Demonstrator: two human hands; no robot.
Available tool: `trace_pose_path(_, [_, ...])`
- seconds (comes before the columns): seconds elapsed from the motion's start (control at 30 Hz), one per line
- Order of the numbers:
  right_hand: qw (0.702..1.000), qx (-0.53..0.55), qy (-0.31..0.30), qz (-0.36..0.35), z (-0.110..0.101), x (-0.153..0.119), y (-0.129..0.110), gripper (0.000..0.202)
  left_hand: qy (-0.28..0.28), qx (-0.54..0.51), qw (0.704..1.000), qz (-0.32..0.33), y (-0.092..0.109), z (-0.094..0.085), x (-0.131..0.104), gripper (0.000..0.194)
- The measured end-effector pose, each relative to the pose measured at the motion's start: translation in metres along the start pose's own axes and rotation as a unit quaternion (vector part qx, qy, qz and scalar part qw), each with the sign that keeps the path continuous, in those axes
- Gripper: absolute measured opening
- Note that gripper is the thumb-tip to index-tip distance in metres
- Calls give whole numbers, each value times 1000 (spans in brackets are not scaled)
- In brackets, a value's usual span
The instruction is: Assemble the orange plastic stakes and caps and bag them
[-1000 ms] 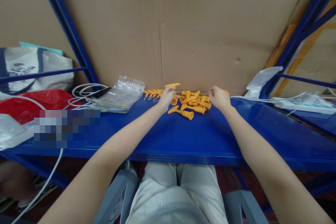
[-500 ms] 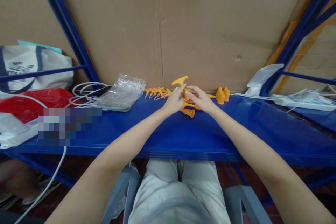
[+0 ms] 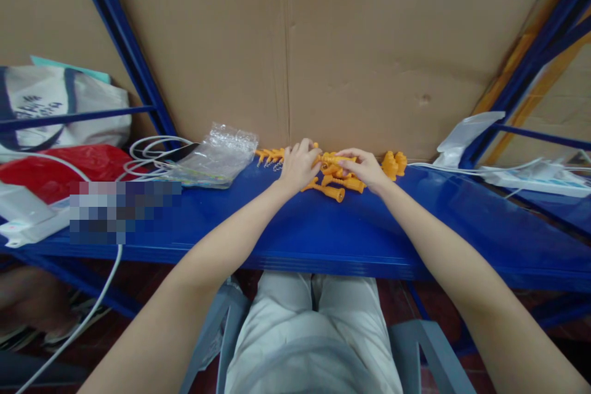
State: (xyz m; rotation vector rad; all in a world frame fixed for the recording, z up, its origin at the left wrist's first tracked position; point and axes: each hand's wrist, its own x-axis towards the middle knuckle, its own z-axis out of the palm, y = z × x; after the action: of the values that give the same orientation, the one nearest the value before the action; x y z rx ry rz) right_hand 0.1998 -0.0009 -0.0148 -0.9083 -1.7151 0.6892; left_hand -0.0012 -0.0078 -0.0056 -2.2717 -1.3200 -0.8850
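My left hand (image 3: pixel 300 166) is closed around an orange plastic piece, part of which shows above and beside its fingers. Close by on the right, my right hand (image 3: pixel 364 169) pinches an orange piece (image 3: pixel 333 160) that lies level between the two hands. Orange parts with hollow round ends (image 3: pixel 339 194) rest on the blue shelf just below the hands. Left of my left hand lies a row of orange pieces with small metal spirals (image 3: pixel 270 155). Rounded orange pieces (image 3: pixel 394 164) stand behind my right hand.
Clear plastic bags (image 3: pixel 219 157) and coiled white cables lie left on the blue shelf (image 3: pixel 295 240). A red bag (image 3: pixel 69 166) and white power strip are farther left. Cardboard (image 3: pixel 360 43) stands behind. Another power strip (image 3: pixel 535 178) is at right. A person's leg shows lower left.
The orange piece held up between my hands has come down level. My left hand has turned palm down, and my right hand has shifted slightly right.
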Motion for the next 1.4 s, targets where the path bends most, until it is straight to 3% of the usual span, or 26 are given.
trace_pose_path(0.13, [1000,-15,-7,-1,-6,1,4,43,-35,-17,999,-22,-1,3,0,41])
trace_pose_path(0.3, [975,-203,-58,-63,-5,1,9,37,-79,-30,996,-36,-7,8,1,42])
trace_pose_path(0.4, [956,-271,-71,-82,-4,1,7,35,-66,-49,996,-25,-9,10,0,42])
trace_pose_path(0.53, [953,-278,-82,-83,-6,1,5,33,-39,-84,996,-13,-7,13,-1,44])
trace_pose_path(0.83, [941,-322,-52,-89,-3,3,5,32,-16,-134,991,-21,-7,16,-1,46])
trace_pose_path(1.17, [846,-498,-63,-180,2,-5,-8,35,-46,-189,979,-57,-10,15,5,45])
trace_pose_path(1.27, [856,-488,-63,-159,1,-5,-11,35,-29,-183,982,-41,-12,20,2,44])
trace_pose_path(1.4, [904,-413,-91,-62,-3,-6,-19,31,-3,-170,985,15,-12,27,-2,51])
